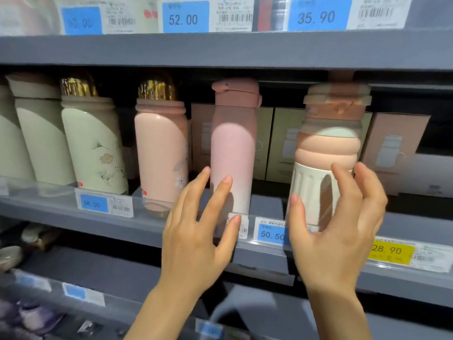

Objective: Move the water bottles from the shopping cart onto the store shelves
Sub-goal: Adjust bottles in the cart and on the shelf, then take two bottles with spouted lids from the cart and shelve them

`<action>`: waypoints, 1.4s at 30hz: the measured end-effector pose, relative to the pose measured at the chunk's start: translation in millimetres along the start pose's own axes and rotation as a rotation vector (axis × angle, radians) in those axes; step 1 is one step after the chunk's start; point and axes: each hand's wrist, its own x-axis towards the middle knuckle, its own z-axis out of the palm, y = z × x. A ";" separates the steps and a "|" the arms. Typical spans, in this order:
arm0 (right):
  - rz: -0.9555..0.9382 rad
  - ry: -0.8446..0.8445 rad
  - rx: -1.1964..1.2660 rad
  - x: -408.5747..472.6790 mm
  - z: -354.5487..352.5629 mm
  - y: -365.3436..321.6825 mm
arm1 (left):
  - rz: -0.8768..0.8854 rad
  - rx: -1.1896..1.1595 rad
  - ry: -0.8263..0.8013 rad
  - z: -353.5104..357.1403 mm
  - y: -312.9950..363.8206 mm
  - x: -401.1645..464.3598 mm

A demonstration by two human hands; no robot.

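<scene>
A tall pink bottle [232, 143] with a darker pink flip lid stands upright on the middle shelf [147, 231]. Right of it stands a peach and white ribbed bottle [326, 153] with a clear cap. My left hand [196, 231] is in front of the pink bottle's lower part, with straight fingers whose tips are at its surface. My right hand [338, 231] is spread loosely around the base of the peach and white bottle. Its thumb is by the left edge and its fingers by the right edge, without a firm clasp. No shopping cart shows.
On the same shelf to the left stand a pink floral flask [160, 153] and a cream floral flask [94, 148], both gold-capped, and more cream flasks. Boxed bottles [397, 148] line the back. Price tags [272, 233] run along the shelf rails. A shelf [220, 50] hangs close above.
</scene>
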 end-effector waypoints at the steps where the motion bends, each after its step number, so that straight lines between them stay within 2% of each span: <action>1: 0.005 0.001 0.011 -10.2 1.0 -8.1 | 0.021 0.000 -0.004 -8.9 -3.6 -7.1; 5: -0.030 -0.110 0.093 -47.8 13.1 -65.1 | 0.013 0.005 0.025 -60.1 -27.6 -33.8; 9: -0.082 -0.207 0.193 -91.7 33.4 -132.0 | -0.155 -0.032 -0.032 -135.3 -71.2 -64.6; 12: 0.006 -0.329 0.261 -151.0 48.1 -191.1 | -0.283 -0.032 -0.116 -203.3 -115.1 -106.2; 15: 0.101 -0.558 0.364 -227.7 59.4 -255.7 | -0.487 0.010 -0.191 -274.0 -163.2 -159.8; 18: 0.114 -0.867 0.441 -297.8 64.6 -306.7 | -0.537 0.164 -0.296 -335.4 -195.8 -226.2; 21: 0.166 -1.123 0.482 -346.6 68.2 -343.6 | -0.676 0.215 -0.353 -387.7 -211.9 -283.7; 23: 0.182 -1.283 0.502 -366.8 72.2 -369.1 | -0.747 0.226 -0.359 -419.0 -220.0 -309.7; 26: 0.128 -1.415 0.555 -389.2 85.5 -408.3 | -0.871 0.293 -0.278 -460.8 -230.1 -320.9; 29: 0.090 -1.524 0.613 -407.8 98.2 -441.7 | -0.900 0.445 -0.258 -492.2 -233.1 -328.0; 35: 0.021 -1.704 0.734 -445.1 125.0 -488.0 | -0.996 0.547 -0.168 -524.7 -259.2 -344.8; 39: 0.050 -1.857 0.706 -459.2 155.9 -484.6 | -1.061 0.561 -0.265 -517.8 -294.1 -345.0; 42: 0.148 -1.888 0.673 -470.7 178.2 -479.8 | -1.084 0.586 -0.377 -506.9 -321.2 -344.2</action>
